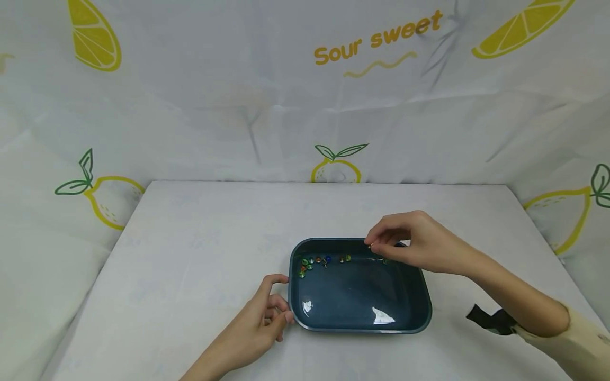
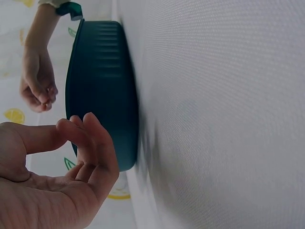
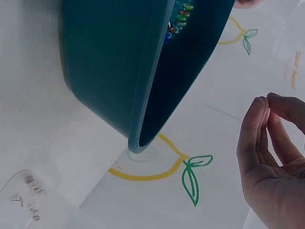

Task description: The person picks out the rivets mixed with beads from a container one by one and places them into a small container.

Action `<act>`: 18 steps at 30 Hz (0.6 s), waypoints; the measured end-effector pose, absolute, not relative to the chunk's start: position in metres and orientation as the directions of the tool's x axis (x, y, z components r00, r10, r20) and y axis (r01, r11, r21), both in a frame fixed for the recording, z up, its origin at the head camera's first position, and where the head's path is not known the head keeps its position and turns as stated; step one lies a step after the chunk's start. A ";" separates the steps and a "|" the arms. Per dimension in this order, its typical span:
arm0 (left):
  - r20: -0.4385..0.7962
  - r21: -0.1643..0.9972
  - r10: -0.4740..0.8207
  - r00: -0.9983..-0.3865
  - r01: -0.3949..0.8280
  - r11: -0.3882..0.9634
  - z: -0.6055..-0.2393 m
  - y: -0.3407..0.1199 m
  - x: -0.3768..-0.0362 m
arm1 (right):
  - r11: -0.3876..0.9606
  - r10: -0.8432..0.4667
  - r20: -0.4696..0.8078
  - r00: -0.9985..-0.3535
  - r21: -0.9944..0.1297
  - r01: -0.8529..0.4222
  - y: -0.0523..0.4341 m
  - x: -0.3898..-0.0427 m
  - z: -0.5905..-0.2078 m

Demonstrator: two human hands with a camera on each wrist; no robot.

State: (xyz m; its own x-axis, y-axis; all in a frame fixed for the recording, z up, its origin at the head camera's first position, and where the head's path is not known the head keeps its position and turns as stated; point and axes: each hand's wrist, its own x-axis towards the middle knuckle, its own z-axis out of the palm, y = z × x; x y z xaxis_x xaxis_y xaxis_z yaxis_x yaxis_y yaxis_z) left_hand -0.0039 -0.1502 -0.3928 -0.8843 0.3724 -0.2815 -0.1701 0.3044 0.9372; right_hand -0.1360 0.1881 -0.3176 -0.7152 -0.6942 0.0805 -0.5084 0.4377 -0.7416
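A dark teal rectangular basin (image 1: 355, 296) stands on the white table. Several coloured glass marbles (image 1: 305, 264) lie along its far side and far left corner, with a small metal pin-like piece (image 1: 325, 264) among them. Above the far right rim, my right hand (image 1: 416, 241) pinches a tiny gold-coloured piece (image 1: 370, 245) between thumb and fingertips; its kind cannot be told. My left hand (image 1: 254, 325) is at the basin's left end, fingers loosely bent, index finger and thumb right at the outer wall. In the left wrist view those fingers (image 2: 97, 148) overlap the basin wall.
In the right wrist view, a clear container (image 3: 28, 191) with several small metal pieces shows at the lower left. A white cloth printed with lemons (image 1: 335, 169) hangs behind and beside the table. A dark strap (image 1: 493, 320) sticks out by the right sleeve.
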 end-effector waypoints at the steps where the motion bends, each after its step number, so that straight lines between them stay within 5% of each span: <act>1: -0.282 0.937 0.372 -0.884 -0.172 0.303 -0.393 -0.150 -0.004 | 0.437 -0.691 0.086 -0.718 -0.741 -0.510 0.190 -0.136 -0.317; 18: -0.273 0.938 0.375 -0.886 -0.159 0.309 -0.393 -0.150 -0.004 | 0.521 -0.574 0.124 -0.810 -0.707 -0.478 0.232 -0.137 -0.315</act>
State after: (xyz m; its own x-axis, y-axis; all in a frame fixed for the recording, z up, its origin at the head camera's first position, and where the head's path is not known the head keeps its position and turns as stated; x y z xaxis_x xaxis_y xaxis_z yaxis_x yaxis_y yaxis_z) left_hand -0.0040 -0.1496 -0.3932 -0.8859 0.3747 -0.2734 -0.1587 0.3090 0.9377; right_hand -0.1372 0.2320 -0.3155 -0.8096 -0.5736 0.1243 -0.4777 0.5211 -0.7073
